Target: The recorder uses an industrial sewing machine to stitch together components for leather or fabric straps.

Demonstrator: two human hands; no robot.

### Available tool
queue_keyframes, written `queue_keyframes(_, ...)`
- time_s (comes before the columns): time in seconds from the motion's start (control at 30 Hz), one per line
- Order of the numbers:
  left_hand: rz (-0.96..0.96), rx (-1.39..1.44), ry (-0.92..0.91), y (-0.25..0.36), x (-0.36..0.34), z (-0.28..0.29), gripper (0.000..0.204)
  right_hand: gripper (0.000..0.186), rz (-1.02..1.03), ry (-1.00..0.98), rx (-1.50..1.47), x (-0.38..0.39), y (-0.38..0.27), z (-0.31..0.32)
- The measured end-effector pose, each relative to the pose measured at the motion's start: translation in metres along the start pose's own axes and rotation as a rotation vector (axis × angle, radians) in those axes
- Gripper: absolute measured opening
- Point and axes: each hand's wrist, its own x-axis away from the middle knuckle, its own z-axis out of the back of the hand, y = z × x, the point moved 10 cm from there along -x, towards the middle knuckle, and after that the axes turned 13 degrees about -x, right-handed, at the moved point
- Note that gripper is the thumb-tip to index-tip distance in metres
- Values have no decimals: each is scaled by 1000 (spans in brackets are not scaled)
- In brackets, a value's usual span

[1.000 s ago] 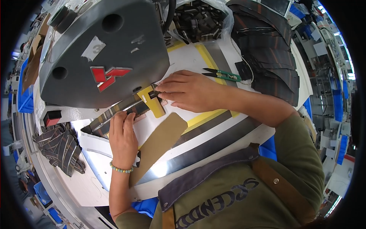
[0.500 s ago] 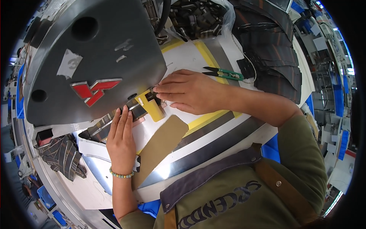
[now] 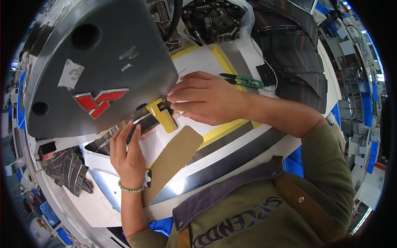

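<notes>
My left hand (image 3: 130,155) rests its spread, slightly bent fingertips on a striped fabric strip (image 3: 105,138) with a shiny line along it, which runs beneath the edge of the dark grey machine head (image 3: 111,62). My right hand (image 3: 213,99) has its fingers stretched out, with the fingertips touching down beside a yellow guide plate (image 3: 164,118) at the strip's right end; what lies under those tips is hidden. A tan piece (image 3: 171,161) lies between my forearms. Green-handled thread snips (image 3: 248,82) lie beyond my right hand.
A bag (image 3: 247,22) of small dark striped pieces stands at the back, beside stacked dark striped panels (image 3: 297,70). A heap of striped fabric (image 3: 66,169) lies at the table's left. The worktop (image 3: 103,204) has yellow tape (image 3: 221,132); blue bins (image 3: 47,211) are beyond its edge.
My left hand reached a little up the strip, then drew slightly back down and left. My right hand stays beside the guide, shifting slightly. The machine head appears further left through a change of view.
</notes>
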Motion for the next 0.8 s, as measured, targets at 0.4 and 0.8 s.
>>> queue_keyframes(0.4, 180, 190, -232, -29, -4, 24, 50, 26, 224, 24, -101, 3, -31, 5)
queue_keyframes(0.8, 372, 587, -600, -15, 44, -17, 26, 20, 96, 239, -112, -1, -14, 36)
